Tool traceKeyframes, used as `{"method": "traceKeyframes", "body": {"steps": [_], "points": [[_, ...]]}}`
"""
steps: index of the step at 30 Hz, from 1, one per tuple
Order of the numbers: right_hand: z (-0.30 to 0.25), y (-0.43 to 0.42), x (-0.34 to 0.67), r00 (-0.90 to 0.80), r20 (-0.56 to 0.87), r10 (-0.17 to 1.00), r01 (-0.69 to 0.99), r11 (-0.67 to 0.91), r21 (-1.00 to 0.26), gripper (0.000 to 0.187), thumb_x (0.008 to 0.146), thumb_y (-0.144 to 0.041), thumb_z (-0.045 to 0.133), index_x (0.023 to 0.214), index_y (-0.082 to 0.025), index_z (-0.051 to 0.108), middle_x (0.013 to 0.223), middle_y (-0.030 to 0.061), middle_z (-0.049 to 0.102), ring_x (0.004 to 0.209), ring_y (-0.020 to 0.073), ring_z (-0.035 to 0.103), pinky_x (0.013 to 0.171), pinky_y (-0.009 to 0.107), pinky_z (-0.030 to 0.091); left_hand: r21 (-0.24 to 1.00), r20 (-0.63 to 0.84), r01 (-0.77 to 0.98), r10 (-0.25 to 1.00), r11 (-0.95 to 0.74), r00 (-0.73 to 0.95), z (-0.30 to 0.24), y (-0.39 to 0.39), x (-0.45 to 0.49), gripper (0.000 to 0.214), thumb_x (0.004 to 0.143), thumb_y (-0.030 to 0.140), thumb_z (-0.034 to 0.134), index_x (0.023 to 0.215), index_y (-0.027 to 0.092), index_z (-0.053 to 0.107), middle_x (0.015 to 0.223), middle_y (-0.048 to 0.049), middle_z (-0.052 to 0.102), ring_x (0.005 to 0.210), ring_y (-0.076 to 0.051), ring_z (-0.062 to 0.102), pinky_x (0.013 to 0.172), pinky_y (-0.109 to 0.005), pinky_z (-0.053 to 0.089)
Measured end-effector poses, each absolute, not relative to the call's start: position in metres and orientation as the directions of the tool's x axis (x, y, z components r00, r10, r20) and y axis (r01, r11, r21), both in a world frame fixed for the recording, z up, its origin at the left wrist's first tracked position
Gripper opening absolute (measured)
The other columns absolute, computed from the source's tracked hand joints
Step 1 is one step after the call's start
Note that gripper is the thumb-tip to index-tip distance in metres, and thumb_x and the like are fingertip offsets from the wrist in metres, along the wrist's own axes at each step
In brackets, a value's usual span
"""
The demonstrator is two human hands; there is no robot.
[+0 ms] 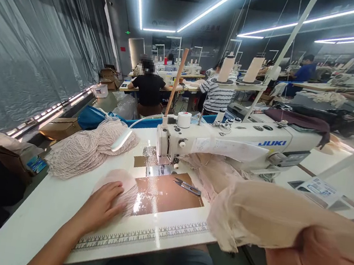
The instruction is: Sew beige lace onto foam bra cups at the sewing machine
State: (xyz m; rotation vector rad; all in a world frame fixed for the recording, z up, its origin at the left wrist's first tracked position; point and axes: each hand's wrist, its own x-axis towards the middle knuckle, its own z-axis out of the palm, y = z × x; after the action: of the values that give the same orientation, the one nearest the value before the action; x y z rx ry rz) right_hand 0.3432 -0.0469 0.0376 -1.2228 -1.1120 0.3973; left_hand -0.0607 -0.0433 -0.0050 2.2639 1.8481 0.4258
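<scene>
My left hand (102, 205) lies on the white table, fingers resting loosely apart on a small sheer pale piece of fabric (121, 179). At the right, my right hand (319, 264) is closed on a large beige sheer fabric (261, 209), which hangs over the table's front edge. Between the hands, thread snips (187, 187) rest on a glossy brown plate (164, 200). Behind the plate stands a white JUKI sewing machine (229, 135), its needle area left of the snips. More beige fabric (213, 174) lies bunched under the machine arm.
A heap of pale ruffled strips (90, 147) sits at the table's left. A small lamp (121, 139) arches over it. A printed ruler (147, 235) runs along the front edge. Thread cones (226, 68) stand behind the machine. Other people (149, 85) sit at machines farther back.
</scene>
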Motion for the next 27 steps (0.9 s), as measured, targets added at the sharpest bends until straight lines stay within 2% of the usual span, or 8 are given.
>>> {"method": "traceKeyframes", "body": {"steps": [3,5,9,12,18,20,24,27], "points": [[0.029,-0.047,0.327,0.265,0.460,0.847,0.225,0.409,-0.884,0.026,0.084,-0.038,0.060,0.108,-0.032,0.067,0.094,0.0072,0.071,0.093,0.0295,0.064,0.078,0.044,0.050,0.322,0.043,0.947,0.999,-0.013,-0.001,-0.003,-0.069,-0.088,0.046,0.081,0.052,0.057,0.112,0.019,0.067,0.131,-0.0130,0.058,0.123,-0.034,0.053,0.103,-0.051,0.042],[0.021,-0.046,0.294,-0.302,0.272,0.914,0.180,0.335,-0.925,0.012,0.082,-0.029,0.061,0.083,-0.022,0.071,0.076,0.0035,0.068,0.071,0.0207,0.063,0.065,0.033,0.050,0.350,0.015,0.935,0.997,0.062,-0.072,0.005,-0.083,-0.083,0.062,0.073,0.051,0.066,0.125,0.018,0.060,0.140,-0.0155,0.049,0.128,-0.038,0.046,0.105,-0.056,0.038],[0.015,-0.053,0.223,-0.777,0.206,0.595,0.028,0.360,-0.933,0.009,0.077,-0.014,0.054,0.077,-0.017,0.062,0.075,-0.0006,0.062,0.069,0.0130,0.055,0.063,0.022,0.043,0.653,-0.023,0.716,0.938,-0.248,0.346,0.025,-0.102,-0.032,0.095,0.059,0.040,0.082,0.143,0.033,0.038,0.149,-0.0073,0.039,0.135,-0.034,0.039,0.110,-0.047,0.036],[0.023,-0.056,0.210,-0.765,0.282,0.580,0.076,0.515,-0.854,0.014,0.066,-0.007,0.054,0.074,-0.018,0.057,0.076,-0.0018,0.061,0.067,0.0115,0.053,0.060,0.020,0.039,0.782,-0.083,0.598,0.920,-0.179,0.384,0.027,-0.103,-0.014,0.063,0.072,0.029,0.071,0.133,0.032,0.054,0.128,-0.0057,0.062,0.113,-0.029,0.060,0.094,-0.037,0.050],[0.036,-0.040,0.240,-0.211,0.581,0.786,0.232,0.618,-0.751,0.007,0.074,-0.018,0.059,0.074,-0.021,0.052,0.068,-0.0003,0.057,0.061,0.0133,0.051,0.056,0.024,0.039,0.825,0.028,0.562,0.988,0.061,-0.149,0.011,-0.091,-0.039,0.024,0.081,0.035,0.058,0.096,0.023,0.071,0.094,-0.0034,0.072,0.089,-0.025,0.065,0.079,-0.031,0.052],[0.031,-0.036,0.236,-0.187,0.475,0.860,0.217,0.508,-0.834,0.008,0.077,-0.024,0.060,0.073,-0.021,0.054,0.068,-0.0001,0.056,0.061,0.0136,0.050,0.056,0.024,0.039,0.936,-0.018,0.351,0.999,0.027,-0.027,0.008,-0.091,-0.026,0.034,0.084,0.045,0.056,0.104,0.021,0.070,0.093,-0.0059,0.071,0.087,-0.025,0.065,0.079,-0.033,0.052],[0.011,-0.036,0.215,-0.600,0.070,0.797,-0.031,0.065,-0.997,0.018,0.083,-0.035,0.057,0.075,-0.018,0.058,0.065,-0.0020,0.056,0.063,0.0127,0.052,0.061,0.025,0.044,0.992,0.089,-0.120,0.893,-0.039,0.442,0.008,-0.094,0.016,0.075,0.077,0.064,0.060,0.140,0.026,0.045,0.126,-0.0147,0.057,0.097,-0.028,0.062,0.081,-0.040,0.053],[-0.003,-0.039,0.208,-0.726,-0.073,0.684,-0.165,-0.276,-0.947,0.019,0.076,-0.035,0.067,0.079,-0.017,0.064,0.068,-0.0018,0.060,0.065,0.0125,0.056,0.065,0.026,0.046,0.970,0.190,-0.209,0.920,-0.123,0.343,0.010,-0.091,0.026,0.078,0.076,0.061,0.064,0.143,0.032,0.037,0.141,-0.0149,0.043,0.091,-0.022,0.062,0.067,-0.031,0.054]]}}
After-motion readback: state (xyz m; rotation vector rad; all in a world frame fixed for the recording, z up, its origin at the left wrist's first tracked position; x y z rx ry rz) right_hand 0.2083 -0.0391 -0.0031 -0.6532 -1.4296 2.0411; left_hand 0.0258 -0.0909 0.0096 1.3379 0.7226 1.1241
